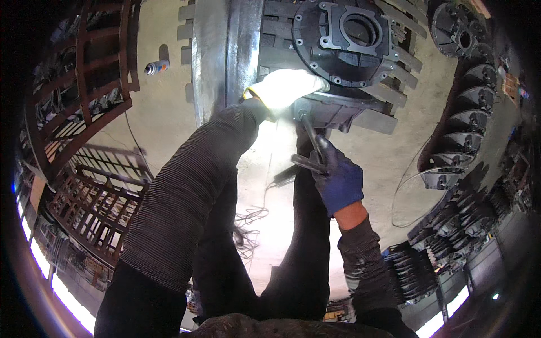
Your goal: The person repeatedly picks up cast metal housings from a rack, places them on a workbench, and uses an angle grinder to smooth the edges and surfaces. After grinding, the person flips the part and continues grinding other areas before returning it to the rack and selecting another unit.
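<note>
A large dark cast-metal housing [344, 39] with a round bolted flange and a square opening lies on a slatted pallet [394, 93]. My left hand [284, 87], in a white glove lit very bright, rests on the housing's lower rim. My right hand [337, 172], in a blue glove, grips a dark pistol-shaped tool [309, 147] whose nozzle points up at the rim just right of the left hand. A thin cable hangs from the tool toward the floor.
A shiny metal beam [225, 50] runs beside the pallet. A spray can [156, 67] lies on the concrete floor. Rust-coloured metal racks [93, 191] stand at left. A curved row of similar dark castings [468, 112] lines the right side. Loose wire [248, 225] lies between my legs.
</note>
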`<state>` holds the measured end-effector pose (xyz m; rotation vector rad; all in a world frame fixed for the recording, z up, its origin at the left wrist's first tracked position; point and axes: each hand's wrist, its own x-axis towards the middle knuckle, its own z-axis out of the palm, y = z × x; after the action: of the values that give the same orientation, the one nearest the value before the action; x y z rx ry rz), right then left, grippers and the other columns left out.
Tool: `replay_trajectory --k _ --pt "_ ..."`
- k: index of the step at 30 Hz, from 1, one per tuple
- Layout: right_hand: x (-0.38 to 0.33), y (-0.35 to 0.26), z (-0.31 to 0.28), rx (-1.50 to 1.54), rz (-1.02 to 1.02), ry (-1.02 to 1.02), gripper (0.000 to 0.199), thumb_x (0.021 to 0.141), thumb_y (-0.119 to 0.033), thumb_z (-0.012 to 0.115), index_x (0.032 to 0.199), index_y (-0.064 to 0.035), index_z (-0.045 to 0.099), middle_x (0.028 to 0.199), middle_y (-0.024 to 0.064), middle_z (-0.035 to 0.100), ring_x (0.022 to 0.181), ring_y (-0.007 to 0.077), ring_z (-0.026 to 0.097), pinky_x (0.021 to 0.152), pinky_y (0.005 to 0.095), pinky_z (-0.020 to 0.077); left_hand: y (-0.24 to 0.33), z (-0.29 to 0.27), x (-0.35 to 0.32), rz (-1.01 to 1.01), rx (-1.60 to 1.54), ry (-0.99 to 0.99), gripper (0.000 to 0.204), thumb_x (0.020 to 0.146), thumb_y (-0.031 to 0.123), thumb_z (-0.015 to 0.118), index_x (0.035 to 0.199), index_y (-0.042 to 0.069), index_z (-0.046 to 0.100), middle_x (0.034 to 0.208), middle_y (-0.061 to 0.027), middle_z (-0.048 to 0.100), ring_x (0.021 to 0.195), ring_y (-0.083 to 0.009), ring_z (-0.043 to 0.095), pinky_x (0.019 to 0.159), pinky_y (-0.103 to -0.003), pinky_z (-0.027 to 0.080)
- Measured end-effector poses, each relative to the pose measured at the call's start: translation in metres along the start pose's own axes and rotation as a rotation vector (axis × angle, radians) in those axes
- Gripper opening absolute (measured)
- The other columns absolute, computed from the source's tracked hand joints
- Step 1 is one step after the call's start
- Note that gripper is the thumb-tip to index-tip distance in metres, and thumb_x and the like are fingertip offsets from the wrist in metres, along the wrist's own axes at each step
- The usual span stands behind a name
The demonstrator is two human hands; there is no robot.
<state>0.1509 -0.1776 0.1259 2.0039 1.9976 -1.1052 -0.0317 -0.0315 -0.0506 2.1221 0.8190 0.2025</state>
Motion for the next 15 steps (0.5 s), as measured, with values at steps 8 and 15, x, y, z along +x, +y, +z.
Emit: replay_trajectory --k 8,15 --pt "0.021 0.015 0.02 -0.179 -0.053 -0.307 0.043 0.099 -0.026 0.071 0.142 -0.0208 0.068 0.11 0.0197 0.077 0.095 0.0382 0.076 0.082 0.0492 0.0602 0.021 0.004 -0.019 -0.017 -0.061 0.014 0.036 0.109 0.025 0.052 0.139 0.017 0.07 0.126 -0.0124 0.074 0.116 -0.0312 0.069 0.104 -0.041 0.054" --pt "0.029 0.01 0.101 1.947 0.526 -0.093 0.037 0.114 -0.026 0.054 0.139 -0.0012 0.067 0.086 -0.0024 0.062 0.062 0.0056 0.051 0.055 0.022 0.0434 0.026 0.005 -0.022 -0.039 -0.072 0.073 0.033 0.109 0.034 0.056 0.129 0.017 0.076 0.11 -0.012 0.073 0.097 -0.0313 0.068 0.089 -0.043 0.055"
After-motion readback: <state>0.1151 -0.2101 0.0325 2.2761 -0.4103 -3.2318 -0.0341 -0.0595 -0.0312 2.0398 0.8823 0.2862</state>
